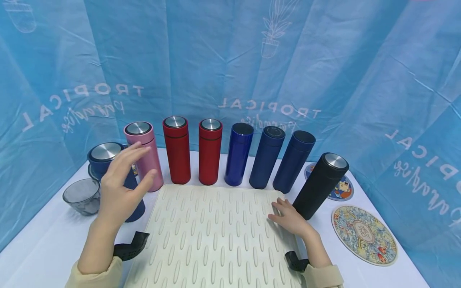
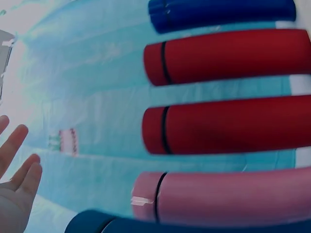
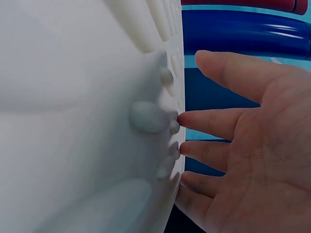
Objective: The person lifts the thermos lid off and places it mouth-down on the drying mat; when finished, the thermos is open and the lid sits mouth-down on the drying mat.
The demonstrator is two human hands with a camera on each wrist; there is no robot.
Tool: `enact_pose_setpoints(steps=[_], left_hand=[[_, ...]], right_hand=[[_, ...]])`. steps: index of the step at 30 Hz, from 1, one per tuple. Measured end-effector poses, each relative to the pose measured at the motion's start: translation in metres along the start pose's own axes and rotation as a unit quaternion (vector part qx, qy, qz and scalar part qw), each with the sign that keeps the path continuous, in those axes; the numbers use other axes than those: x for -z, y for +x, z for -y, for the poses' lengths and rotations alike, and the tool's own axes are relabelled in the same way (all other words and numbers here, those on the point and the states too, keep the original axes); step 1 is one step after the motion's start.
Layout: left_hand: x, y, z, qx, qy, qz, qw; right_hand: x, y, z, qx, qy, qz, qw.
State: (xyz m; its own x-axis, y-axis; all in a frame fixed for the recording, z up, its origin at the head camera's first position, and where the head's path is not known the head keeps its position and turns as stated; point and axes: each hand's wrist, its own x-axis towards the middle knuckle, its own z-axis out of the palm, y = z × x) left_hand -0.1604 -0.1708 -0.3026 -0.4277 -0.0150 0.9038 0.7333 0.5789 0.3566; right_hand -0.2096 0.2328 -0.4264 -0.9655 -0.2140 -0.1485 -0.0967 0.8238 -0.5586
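My left hand (image 1: 117, 188) is raised with fingers spread and nothing in its grasp. It overlaps a wide navy thermos (image 1: 135, 210) with a steel lid in the head view, hiding part of it. Just beyond stands a pink thermos (image 1: 155, 168); the same pink thermos (image 2: 233, 196) lies across the lower left wrist view. Palm down, my right hand (image 1: 289, 218) touches the right edge of a cream ribbed mat (image 1: 216, 232). Its fingertips (image 3: 187, 148) meet the mat's surface in the right wrist view. Beside this hand is a black thermos (image 1: 317, 190).
Behind the mat stand two red thermoses (image 1: 176, 158), a glossy blue one (image 1: 237, 158) and two navy ones (image 1: 265, 162). A grey glass cup (image 1: 81, 196) sits at left. Round patterned coasters (image 1: 363, 236) lie at right. Blue curtains (image 1: 201, 60) surround the white table (image 1: 47, 240).
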Motion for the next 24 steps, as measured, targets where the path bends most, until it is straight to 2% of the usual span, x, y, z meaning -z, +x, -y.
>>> enact_pose_setpoints(steps=[3,6,8,11,14,17,20,24], left_hand=[[0.008,0.004,0.001,-0.01,0.014,-0.037,0.9992],[0.017,0.007,0.0,0.0,0.027,-0.062,0.9977],[0.023,0.008,0.001,0.02,0.033,-0.069,0.9969],[0.035,0.006,0.007,0.072,0.029,-0.068,0.9947],[0.045,0.004,0.016,0.134,0.016,-0.053,0.9894],[0.051,0.003,0.025,0.203,0.004,-0.021,0.9789],[0.055,0.001,0.034,0.274,-0.021,0.024,0.9613],[0.057,-0.002,0.046,0.325,-0.073,0.078,0.9396]], right_hand=[[0.0,0.0,0.0,0.002,-0.005,-0.001,1.0],[0.0,0.0,0.001,0.004,-0.013,-0.002,0.9999],[0.0,0.0,0.002,0.005,-0.019,0.001,0.9998],[0.0,-0.001,0.003,0.006,-0.025,0.003,0.9997],[0.0,-0.001,0.003,0.009,-0.026,0.002,0.9996],[0.0,-0.001,0.004,0.011,-0.027,0.002,0.9996],[0.0,-0.001,0.004,0.011,-0.029,0.003,0.9995],[0.0,-0.002,0.005,0.002,-0.047,-0.001,0.9989]])
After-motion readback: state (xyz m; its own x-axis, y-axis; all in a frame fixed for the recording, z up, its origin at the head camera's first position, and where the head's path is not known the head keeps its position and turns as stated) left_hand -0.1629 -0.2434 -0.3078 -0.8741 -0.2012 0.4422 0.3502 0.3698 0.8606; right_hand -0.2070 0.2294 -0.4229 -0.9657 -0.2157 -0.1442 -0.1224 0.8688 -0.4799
